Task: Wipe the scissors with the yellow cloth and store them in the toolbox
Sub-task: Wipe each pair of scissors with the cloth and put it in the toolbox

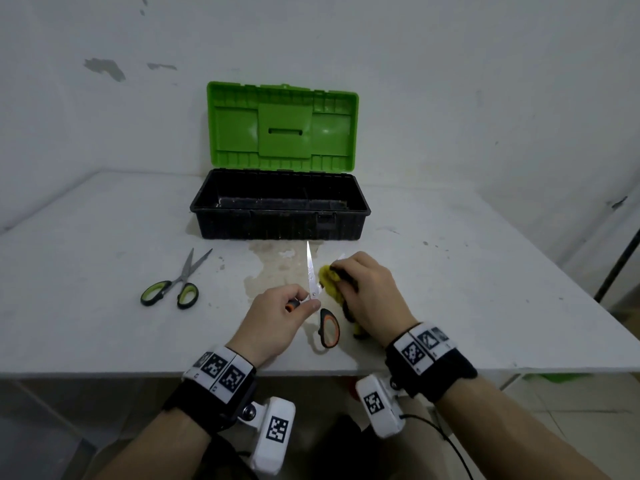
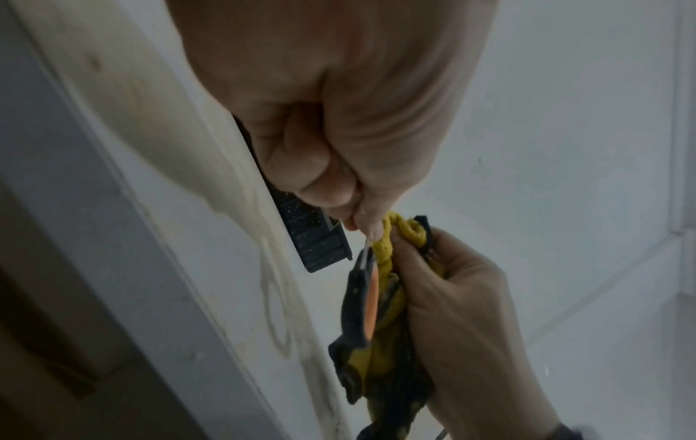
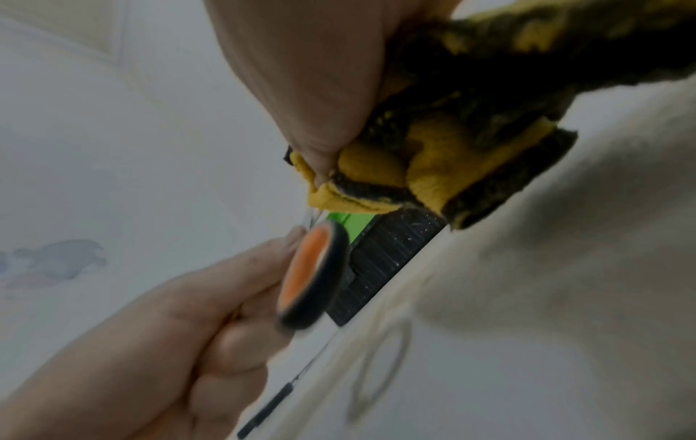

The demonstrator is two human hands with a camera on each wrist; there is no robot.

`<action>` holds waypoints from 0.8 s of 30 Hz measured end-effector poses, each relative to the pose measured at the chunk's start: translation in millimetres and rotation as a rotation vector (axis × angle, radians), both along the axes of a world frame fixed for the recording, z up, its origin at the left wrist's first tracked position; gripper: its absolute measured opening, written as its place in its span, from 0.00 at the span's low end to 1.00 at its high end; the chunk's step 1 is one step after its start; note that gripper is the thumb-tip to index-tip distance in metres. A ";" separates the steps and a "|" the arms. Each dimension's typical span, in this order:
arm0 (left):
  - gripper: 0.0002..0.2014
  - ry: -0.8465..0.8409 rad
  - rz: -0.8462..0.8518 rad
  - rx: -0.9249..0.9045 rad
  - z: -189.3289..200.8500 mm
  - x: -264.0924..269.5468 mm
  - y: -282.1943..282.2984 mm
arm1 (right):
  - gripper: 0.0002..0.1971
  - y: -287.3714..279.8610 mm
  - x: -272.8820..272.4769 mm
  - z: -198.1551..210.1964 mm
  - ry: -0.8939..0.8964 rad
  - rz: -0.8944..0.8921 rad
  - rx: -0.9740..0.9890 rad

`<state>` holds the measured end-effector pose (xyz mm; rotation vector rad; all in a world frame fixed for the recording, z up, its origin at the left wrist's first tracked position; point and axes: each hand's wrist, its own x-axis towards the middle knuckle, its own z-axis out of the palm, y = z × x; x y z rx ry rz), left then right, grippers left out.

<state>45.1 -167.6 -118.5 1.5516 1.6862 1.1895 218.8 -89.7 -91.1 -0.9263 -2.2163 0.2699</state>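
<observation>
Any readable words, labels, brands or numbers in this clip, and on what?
None can be read.
Wrist bands: black-and-white square code markers only, plus tiny characters too small to read.
Scissor blade: faint marks, too blurred to read.
Toolbox: no lettering visible.

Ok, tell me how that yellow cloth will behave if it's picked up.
The yellow cloth is probably floppy: it bunches in folds where the right hand grips it, and its tail droops. It likely weighs little and, being fuzzy, shouldn't slip against the scissors.
</observation>
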 end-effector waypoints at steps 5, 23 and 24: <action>0.10 0.023 0.006 -0.037 -2.0 -3.8 -2.1 | 0.07 26.5 7.2 13.5 0.141 -0.211 -0.027; 0.11 0.203 -0.032 -0.025 14.5 -6.5 -5.4 | 0.10 10.1 12.0 12.9 0.061 -0.277 -0.084; 0.11 0.169 -0.036 -0.038 15.0 -7.3 -4.4 | 0.09 2.2 10.8 13.2 0.065 -0.228 -0.062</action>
